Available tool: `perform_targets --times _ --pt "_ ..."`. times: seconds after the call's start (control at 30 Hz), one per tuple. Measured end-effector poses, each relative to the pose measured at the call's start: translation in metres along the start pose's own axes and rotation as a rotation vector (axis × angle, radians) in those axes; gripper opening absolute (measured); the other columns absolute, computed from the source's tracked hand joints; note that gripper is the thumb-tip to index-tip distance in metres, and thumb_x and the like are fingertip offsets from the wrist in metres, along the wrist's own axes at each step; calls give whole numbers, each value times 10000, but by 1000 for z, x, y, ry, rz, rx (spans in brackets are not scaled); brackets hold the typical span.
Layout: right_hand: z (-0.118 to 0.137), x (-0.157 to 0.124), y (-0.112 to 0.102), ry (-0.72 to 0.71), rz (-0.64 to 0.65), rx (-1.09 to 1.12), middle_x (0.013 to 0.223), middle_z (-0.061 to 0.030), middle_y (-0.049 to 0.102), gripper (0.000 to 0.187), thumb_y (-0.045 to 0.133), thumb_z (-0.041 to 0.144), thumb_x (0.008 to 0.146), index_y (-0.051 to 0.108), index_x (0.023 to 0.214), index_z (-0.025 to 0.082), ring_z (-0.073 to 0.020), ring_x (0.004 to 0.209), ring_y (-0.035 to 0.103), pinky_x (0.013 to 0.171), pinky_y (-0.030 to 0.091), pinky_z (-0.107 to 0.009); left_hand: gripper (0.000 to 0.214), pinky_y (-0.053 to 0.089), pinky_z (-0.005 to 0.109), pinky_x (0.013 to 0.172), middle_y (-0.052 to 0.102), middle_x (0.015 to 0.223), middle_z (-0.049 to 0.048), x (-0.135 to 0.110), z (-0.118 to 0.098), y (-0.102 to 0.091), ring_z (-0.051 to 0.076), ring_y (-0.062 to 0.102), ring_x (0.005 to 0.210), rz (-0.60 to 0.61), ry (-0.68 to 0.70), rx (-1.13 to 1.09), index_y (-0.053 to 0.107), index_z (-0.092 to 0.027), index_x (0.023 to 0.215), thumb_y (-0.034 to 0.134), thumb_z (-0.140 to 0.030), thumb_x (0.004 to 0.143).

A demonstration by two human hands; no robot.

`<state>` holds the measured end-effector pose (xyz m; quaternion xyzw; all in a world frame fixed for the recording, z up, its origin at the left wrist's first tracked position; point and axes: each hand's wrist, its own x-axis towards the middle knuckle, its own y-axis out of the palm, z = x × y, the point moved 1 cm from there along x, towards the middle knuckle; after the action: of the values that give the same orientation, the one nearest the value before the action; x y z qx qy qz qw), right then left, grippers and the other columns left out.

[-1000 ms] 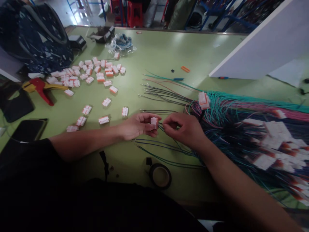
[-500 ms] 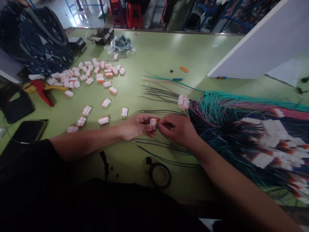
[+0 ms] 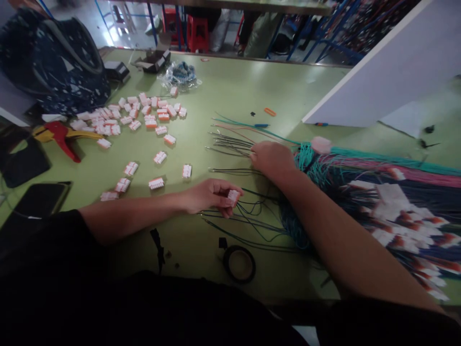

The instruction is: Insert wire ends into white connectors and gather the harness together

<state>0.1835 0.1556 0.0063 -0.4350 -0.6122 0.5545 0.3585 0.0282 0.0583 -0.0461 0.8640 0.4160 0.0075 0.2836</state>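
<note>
My left hand pinches a white-and-orange connector housing between thumb and fingers. Dark wires trail from the housing's right side toward a large bundle. My right hand is over the loose black wires, its fingers curled at them; the fingertips are partly hidden, so I cannot see what they grip. Green wires with metal terminals lie below my left hand. Several similar housings are scattered on the green tabletop to the left.
A wire bundle with many white connectors fills the right side. Black tape lies near the front edge. Red-and-yellow pliers, a phone and a backpack are at left. A white panel stands at back right.
My right hand has left the connector housing and moved up and right to the black wires. My left hand keeps the housing, slightly lower. Another pinkish-white housing now appears farther right.
</note>
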Motion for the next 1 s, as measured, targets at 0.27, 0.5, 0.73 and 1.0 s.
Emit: perform_targets --times 0.27,0.5,0.73,1.0 --pt "-4 6 11 49 -75 -42 947 -166 669 287 403 173 800 647 938 112 -269 899 611 669 427 -315 316 484 235 566 612 625 -34 0 -4 3 86 601 545 -58 -20 -38 579 -114 949 688 -104 653" --pt "-13 -1 4 -14 -276 728 761 -43 670 218 544 229 702 652 874 150 -154 664 584 614 433 -274 349 488 242 558 598 653 -32 5 -4 -4 99 613 558 -126 92 -234 554 -115 967 702 -96 651" --pt "10 -43 -12 -286 -142 1041 643 16 614 161 592 322 696 678 731 190 -91 559 496 514 371 -220 301 498 248 587 604 682 -27 5 -1 -8 94 611 572 -153 129 -246 513 -138 925 685 -85 684" --pt "4 -63 -4 -220 -130 896 457 52 437 182 563 316 722 670 685 174 -59 427 323 434 241 -218 278 507 242 569 614 690 -20 5 -1 -7 104 620 582 -128 133 -228 529 -142 910 685 -98 684"
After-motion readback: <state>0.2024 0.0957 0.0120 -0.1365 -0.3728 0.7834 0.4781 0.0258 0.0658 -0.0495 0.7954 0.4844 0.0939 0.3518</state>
